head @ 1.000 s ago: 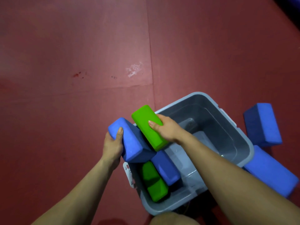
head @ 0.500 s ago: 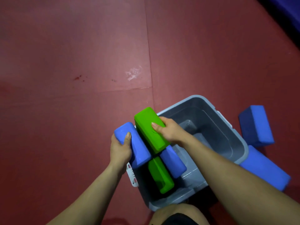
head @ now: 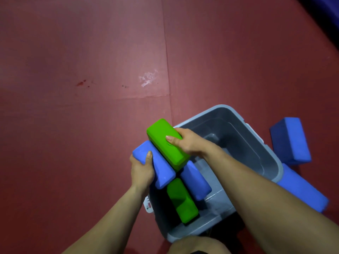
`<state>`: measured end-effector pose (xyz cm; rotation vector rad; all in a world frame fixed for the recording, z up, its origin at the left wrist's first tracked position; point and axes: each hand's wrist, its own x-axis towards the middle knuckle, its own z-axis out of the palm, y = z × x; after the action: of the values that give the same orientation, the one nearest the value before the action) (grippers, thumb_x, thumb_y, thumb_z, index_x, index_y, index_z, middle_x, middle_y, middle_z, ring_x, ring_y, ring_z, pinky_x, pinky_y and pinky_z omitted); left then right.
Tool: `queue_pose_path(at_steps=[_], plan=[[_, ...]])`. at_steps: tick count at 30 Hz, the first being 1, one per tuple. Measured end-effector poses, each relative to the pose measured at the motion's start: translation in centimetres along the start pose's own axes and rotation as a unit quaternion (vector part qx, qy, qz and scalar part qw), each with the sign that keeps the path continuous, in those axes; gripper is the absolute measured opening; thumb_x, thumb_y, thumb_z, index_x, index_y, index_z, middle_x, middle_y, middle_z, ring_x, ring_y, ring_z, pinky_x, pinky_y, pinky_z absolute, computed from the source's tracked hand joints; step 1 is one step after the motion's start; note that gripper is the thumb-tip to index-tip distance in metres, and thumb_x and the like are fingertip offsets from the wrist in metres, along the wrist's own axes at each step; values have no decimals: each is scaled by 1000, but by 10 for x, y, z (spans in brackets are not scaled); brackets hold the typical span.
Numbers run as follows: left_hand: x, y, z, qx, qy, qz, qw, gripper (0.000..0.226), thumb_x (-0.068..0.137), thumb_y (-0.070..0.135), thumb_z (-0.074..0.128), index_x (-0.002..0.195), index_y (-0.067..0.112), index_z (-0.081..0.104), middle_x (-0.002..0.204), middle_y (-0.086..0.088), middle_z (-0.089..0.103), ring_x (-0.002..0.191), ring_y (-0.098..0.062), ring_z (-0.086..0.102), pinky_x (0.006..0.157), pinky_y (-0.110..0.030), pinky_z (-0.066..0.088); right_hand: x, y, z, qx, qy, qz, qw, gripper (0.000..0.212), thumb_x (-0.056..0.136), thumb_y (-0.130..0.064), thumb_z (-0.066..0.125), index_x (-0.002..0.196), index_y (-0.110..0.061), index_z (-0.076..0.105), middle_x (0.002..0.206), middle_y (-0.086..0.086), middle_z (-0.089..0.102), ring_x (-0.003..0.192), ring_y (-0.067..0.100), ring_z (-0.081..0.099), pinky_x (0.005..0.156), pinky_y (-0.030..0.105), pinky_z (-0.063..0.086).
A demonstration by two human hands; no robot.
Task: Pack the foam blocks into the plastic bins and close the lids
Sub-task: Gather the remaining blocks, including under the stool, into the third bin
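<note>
A grey plastic bin (head: 264, 149) stands open on the red floor mat. My left hand (head: 141, 171) grips a blue foam block (head: 159, 169) at the bin's left rim. My right hand (head: 187, 142) holds a green foam block (head: 165, 143) tilted above that blue one. Inside the bin lie another green block (head: 183, 200) and another blue block (head: 196, 180) side by side. The bin's far half holds nothing.
Two more blue blocks lie on the floor right of the bin, one (head: 291, 140) farther and one (head: 304, 191) nearer, against the bin wall. A white label (head: 149, 205) sticks out at the bin's left side. My knee (head: 198, 244) is at the bottom edge.
Both hands have lowered their blocks toward the bin's left end. The blue block in my left hand has tipped down over the rim, and the green one now rests across it.
</note>
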<state>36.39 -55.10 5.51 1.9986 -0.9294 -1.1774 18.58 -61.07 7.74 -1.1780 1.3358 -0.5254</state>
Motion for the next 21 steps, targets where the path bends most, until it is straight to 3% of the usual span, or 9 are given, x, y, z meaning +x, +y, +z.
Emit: queue_pose_path(at_steps=[3,8,13,17,21], plan=[[9,-2,0,3,9,8,1000,59,86,51,60,128,10,53,116,-9,68,104,-28,65,91,-43,52,9,0,-1,31,-9,17,999,20,97,-33,62,112,-19,63,99,2,71,84,16,66,82,34,56],[26,-5,-11,9,-15,3,1000,65,73,62,58,120,16,60,107,-4,71,99,-24,68,90,-51,55,8,-1,-11,92,-16,38,995,25,99,-28,59,115,-9,64,97,7,72,79,18,69,70,30,59],[29,7,-19,-18,-38,-1,999,14,93,35,64,93,21,64,94,-2,72,87,-23,68,87,-55,55,4,-11,-23,67,-20,48,996,30,99,-30,60,114,-4,66,101,12,73,81,20,69,70,29,59],[29,10,-11,-33,-22,-16,999,43,75,52,62,106,22,62,102,-2,72,95,-26,69,91,-55,55,9,-20,-32,65,-27,61,996,33,98,-29,62,118,-3,67,106,15,74,83,21,70,73,31,60],[30,10,-9,-41,-22,-8,999,37,84,45,65,110,19,59,101,-1,70,95,-25,68,91,-54,55,13,-17,-41,88,-30,76,993,31,96,-27,65,116,-4,69,105,16,75,86,24,72,76,37,61]])
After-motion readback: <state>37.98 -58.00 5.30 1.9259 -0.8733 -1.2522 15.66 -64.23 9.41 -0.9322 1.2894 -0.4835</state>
